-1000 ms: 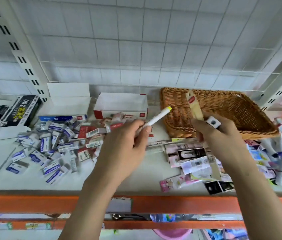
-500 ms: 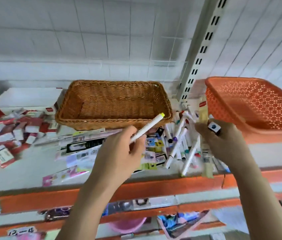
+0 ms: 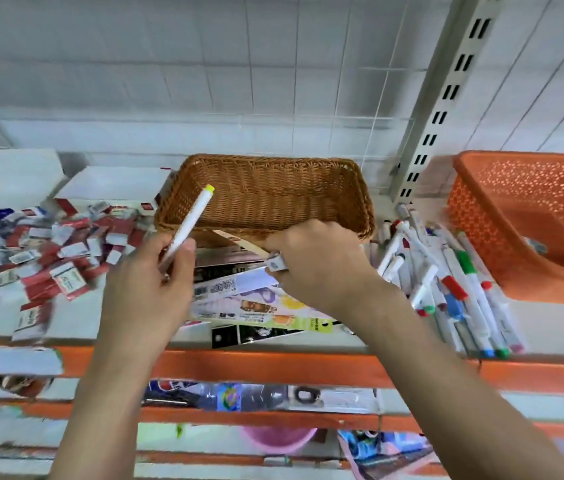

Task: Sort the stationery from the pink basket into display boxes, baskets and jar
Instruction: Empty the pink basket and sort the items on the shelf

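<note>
White shelf: left hand (image 3: pixel 148 292) grips cylindrical marker (image 3: pixel 188 227), right hand (image 3: pixel 318 263) pinches flat card (image 3: pixel 239 242).

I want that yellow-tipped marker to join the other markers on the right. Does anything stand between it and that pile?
Yes. The right hand, gripping a flat card, lies between the marker in the left hand and the marker pile.

The pen (image 3: pixel 188 227) in my left hand (image 3: pixel 145 289) is white with a yellow tip, and behind it the woven basket (image 3: pixel 342 199) is honey brown. To its right the perforated basket (image 3: pixel 474 216) is orange; the markers (image 3: pixel 460 289) are white with red, green and blue caps, the small packets (image 3: pixel 65 258) red and white, the shelf (image 3: pixel 273 368) edge orange.
</note>
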The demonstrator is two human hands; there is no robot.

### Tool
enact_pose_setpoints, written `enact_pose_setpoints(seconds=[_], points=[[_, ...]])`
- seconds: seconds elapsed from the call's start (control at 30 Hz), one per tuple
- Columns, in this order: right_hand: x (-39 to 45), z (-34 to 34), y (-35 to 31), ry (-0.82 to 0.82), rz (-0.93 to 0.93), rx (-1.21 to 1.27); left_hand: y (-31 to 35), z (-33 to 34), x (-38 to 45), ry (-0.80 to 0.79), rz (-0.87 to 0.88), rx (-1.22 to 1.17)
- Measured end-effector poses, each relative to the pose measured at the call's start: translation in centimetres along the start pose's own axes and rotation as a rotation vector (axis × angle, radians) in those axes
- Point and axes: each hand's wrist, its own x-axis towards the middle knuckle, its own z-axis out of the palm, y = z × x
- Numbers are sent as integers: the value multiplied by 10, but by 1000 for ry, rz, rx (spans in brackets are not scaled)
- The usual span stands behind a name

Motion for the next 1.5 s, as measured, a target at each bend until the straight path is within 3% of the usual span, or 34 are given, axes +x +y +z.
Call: enact_pose_setpoints(seconds=[0.23, 0.33, 0.43, 0.6, 0.77, 0.9, 1.1, 1.3, 1.5], points=[[32, 24, -26, -130, -51, -85, -30, -31, 2, 3, -127, 30], [17, 19, -10, -23, 5, 49, -24, -25, 5, -15, -91, -5], [-12, 7, 18, 152, 156, 223, 0, -5, 10, -56, 2, -31], [-72, -15, 77, 331, 585, 377, 79, 52, 3, -267, 201, -176], [-118, -24, 116, 320, 774, 510, 145, 131, -1, -353, 405, 63], [-128, -22, 128, 250, 855, 736, 163, 167, -2, -464, 463, 310], [-122, -17, 125, 195, 764, 866, 140, 150, -5, -542, 505, 235], [-89, -17, 86, 174, 571, 964, 74, 76, -8, -300, 425, 147], [-39, -2, 23, 42, 441, 1153, 0, 18, 6, -204, 212, 187]])
